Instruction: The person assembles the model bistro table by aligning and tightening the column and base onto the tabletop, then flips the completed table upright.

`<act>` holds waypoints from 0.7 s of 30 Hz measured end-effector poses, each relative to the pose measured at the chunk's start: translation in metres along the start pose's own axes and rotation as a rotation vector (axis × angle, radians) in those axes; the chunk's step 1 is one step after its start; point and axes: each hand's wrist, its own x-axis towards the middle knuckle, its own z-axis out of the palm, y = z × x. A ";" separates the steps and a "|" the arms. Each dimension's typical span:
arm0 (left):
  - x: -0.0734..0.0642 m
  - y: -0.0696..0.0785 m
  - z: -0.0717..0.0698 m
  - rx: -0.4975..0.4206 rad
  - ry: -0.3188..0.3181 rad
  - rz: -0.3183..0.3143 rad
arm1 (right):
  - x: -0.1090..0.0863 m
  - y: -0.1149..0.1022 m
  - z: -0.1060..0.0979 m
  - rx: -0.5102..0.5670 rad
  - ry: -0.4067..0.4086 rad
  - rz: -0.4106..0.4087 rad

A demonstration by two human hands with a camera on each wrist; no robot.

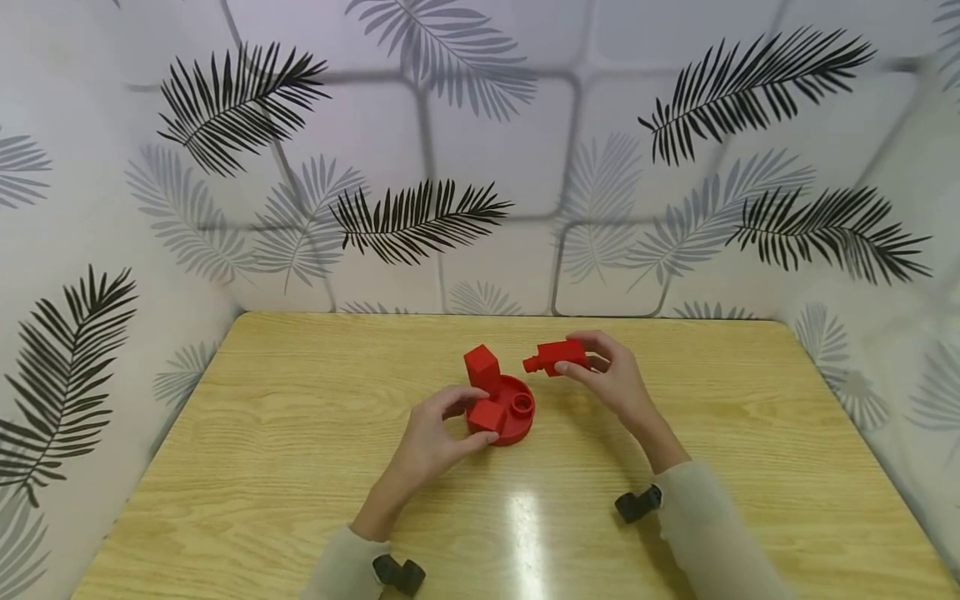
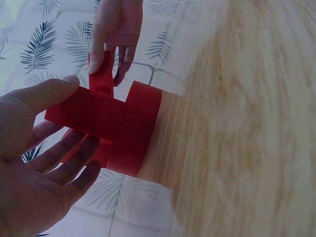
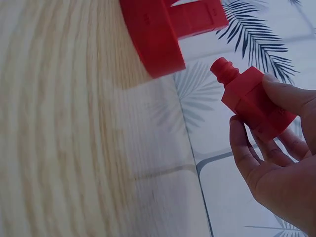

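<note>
My left hand pinches a red square block standing on a round red base; in the left wrist view the thumb is on one side of the block and fingertips are on the other. A second red block stands at the base's back left. On the base's right sits a round socket with an open top. Behind and right of the base, my right hand holds a red block with a threaded neck between thumb and fingers. It is tilted, its neck pointing left, apart from the base.
The pieces are on a light wood-grain table. A pale wall with leaf prints rises behind the table's far edge and along both sides. Small black devices are worn at both wrists.
</note>
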 end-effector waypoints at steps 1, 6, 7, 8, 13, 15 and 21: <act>0.000 0.000 0.000 0.003 -0.002 0.007 | -0.003 -0.001 0.000 0.016 0.005 -0.001; 0.001 -0.002 -0.001 0.009 -0.016 0.031 | -0.016 -0.007 0.002 0.054 0.021 0.000; 0.001 -0.003 -0.002 0.005 -0.019 0.033 | -0.018 -0.008 0.002 0.053 0.021 -0.003; 0.001 -0.003 -0.002 -0.002 -0.022 0.032 | -0.020 -0.007 0.002 0.052 0.023 -0.003; 0.002 -0.007 -0.005 -0.061 -0.025 0.015 | -0.031 -0.007 0.004 0.047 0.030 0.008; 0.002 -0.009 -0.006 -0.088 -0.025 0.003 | -0.034 -0.006 0.006 0.049 0.038 0.016; 0.001 -0.010 -0.008 -0.117 -0.019 -0.046 | -0.040 -0.006 0.011 0.089 0.025 0.002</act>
